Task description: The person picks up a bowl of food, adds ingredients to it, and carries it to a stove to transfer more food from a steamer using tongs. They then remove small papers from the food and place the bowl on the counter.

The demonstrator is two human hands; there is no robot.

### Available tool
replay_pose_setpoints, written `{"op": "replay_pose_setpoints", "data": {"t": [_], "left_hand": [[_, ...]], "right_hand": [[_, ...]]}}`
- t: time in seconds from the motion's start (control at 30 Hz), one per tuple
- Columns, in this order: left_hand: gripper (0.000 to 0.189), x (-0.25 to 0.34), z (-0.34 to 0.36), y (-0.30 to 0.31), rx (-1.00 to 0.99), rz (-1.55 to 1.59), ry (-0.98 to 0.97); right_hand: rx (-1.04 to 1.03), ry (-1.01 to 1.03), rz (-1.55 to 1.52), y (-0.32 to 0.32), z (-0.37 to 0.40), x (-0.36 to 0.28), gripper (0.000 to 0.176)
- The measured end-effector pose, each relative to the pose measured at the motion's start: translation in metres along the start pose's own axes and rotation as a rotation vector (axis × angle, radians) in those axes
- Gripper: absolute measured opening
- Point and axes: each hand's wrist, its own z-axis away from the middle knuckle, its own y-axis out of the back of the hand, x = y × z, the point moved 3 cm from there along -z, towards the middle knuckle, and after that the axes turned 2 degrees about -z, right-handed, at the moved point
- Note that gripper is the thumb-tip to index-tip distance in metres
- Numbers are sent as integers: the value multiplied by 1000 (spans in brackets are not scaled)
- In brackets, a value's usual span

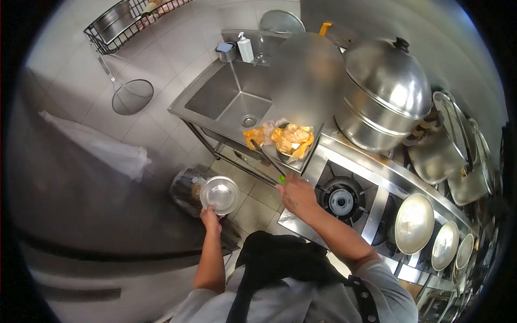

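Observation:
My left hand (211,217) is closed on the rim of a round, shiny metal bowl (220,194), held above a bin with a dark plastic liner (184,185). No contents are visible in the bowl. My right hand (297,196), fingers wrapped, grips a slim dark tool with a green part (267,156). Its far end points at the sink's front edge, beside crumpled yellow-orange plastic bags (291,137). I cannot make out what kind of tool it is. The bags lie at the near right corner of the steel sink (207,97).
Right of my right hand is a gas stove (341,201) with several burners. A large lidded steamer pot (371,118) stands behind it. Several metal pans (414,223) line the right side. A strainer (132,97) hangs on the tiled wall; a soap bottle (245,49) stands behind the sink.

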Motion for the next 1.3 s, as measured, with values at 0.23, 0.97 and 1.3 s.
{"op": "replay_pose_setpoints", "data": {"t": [0.23,0.97,1.3], "left_hand": [[24,32,-30,-33,77,55,-70],[30,80,-152,-172,-278,-188,-150],[37,53,-156,-220,-417,-81,32]], "right_hand": [[0,40,415,2,-125,-30,23],[93,-98,385,51,-125,-36,28],[203,-164,318,53,-107,-41,36]]}}
